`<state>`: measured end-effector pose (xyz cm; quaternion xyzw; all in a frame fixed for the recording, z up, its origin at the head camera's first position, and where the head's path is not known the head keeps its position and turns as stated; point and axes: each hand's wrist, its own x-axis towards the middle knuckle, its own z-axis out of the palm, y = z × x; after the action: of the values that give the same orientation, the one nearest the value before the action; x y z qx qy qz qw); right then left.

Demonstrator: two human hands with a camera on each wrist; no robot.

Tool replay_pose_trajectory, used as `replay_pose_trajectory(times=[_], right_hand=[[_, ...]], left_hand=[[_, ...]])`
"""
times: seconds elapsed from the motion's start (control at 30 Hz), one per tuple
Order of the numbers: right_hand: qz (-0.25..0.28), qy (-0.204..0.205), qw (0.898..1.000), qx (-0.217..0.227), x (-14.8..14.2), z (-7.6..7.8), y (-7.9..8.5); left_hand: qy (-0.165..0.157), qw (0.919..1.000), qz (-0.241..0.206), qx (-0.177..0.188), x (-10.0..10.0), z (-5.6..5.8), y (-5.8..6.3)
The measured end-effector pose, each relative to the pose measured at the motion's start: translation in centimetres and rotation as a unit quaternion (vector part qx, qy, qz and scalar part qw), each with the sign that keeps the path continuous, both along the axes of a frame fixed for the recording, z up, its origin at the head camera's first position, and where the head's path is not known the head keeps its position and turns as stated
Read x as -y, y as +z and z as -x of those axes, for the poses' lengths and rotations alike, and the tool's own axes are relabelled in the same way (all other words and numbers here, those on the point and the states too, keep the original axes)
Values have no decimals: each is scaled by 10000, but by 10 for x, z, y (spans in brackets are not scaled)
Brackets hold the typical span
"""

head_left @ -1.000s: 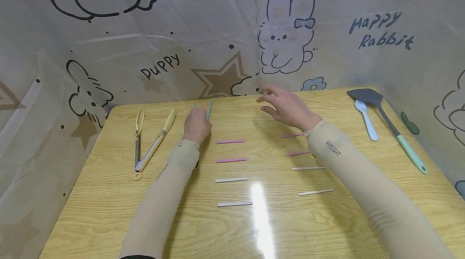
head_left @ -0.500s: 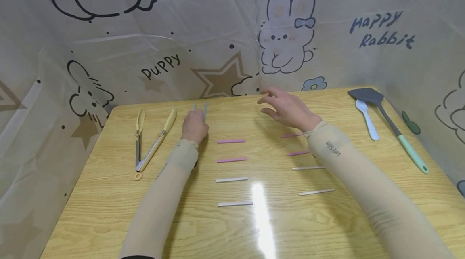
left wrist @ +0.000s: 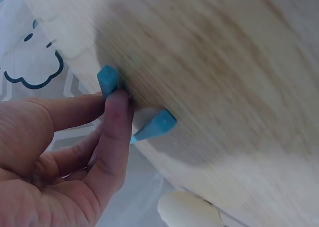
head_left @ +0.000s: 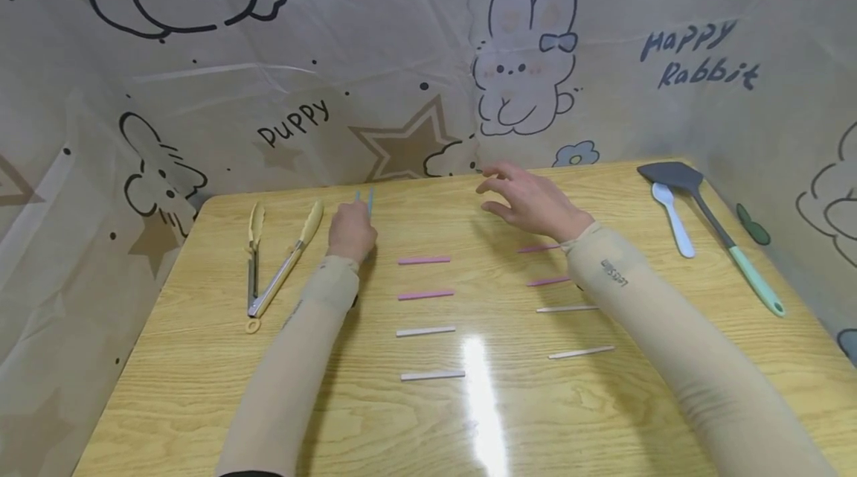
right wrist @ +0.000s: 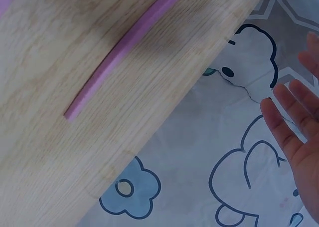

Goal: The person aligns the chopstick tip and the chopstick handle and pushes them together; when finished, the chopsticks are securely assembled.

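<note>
Change over the last second: the left hand [head_left: 352, 231] has been shifted slightly to its own left, and the gap between the two blue sticks has been narrowed. The held blue stick [left wrist: 107, 80] is pinched between thumb and fingertip. The second blue stick [left wrist: 157, 126] is just beside it on the tongs [head_left: 284, 272] side, near ends apart; whether it is touched by the fingers can't be told. For the work in hand: the pair is now closer to parallel; placing is judged unfinished, since the grip hasn't been released. The right hand [head_left: 532, 202] is unchanged: fingers loosely spread above the tabletop [head_left: 522, 402], nothing held. Pink sticks [head_left: 424, 260] and white sticks [head_left: 425, 331] are laid in two columns: one right of the left hand and nearer the body, one below the right hand, partly covered by the right sleeve [head_left: 659, 313]. Spatula [head_left: 716, 216] and spoon [head_left: 675, 228] are set well right of both hands.
</note>
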<state>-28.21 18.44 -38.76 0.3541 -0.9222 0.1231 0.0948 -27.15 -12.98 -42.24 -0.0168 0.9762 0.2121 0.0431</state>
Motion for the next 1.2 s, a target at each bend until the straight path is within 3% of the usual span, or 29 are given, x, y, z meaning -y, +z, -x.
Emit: replay_pose_trajectory(times=[0.47, 0.7, 0.83, 0.97, 1.2], right_hand=[[20, -27, 10000, 77, -2, -1, 0], [40, -109, 9998, 143, -7, -1, 2], [9, -149, 9995, 268, -12, -2, 3], [-121, -227, 9980, 572, -19, -2, 2], [-484, -324, 9909, 1211, -28, -10, 4]], left_hand=[[-52, 9999, -98, 55, 2, -2, 1], [-146, 9996, 211, -127, -1, -4, 10], [-454, 9975, 409, -361, -9, -7, 20], [-925, 9942, 309, -449, -19, -10, 28], [-1657, 9850, 413, -232, -40, -19, 35]])
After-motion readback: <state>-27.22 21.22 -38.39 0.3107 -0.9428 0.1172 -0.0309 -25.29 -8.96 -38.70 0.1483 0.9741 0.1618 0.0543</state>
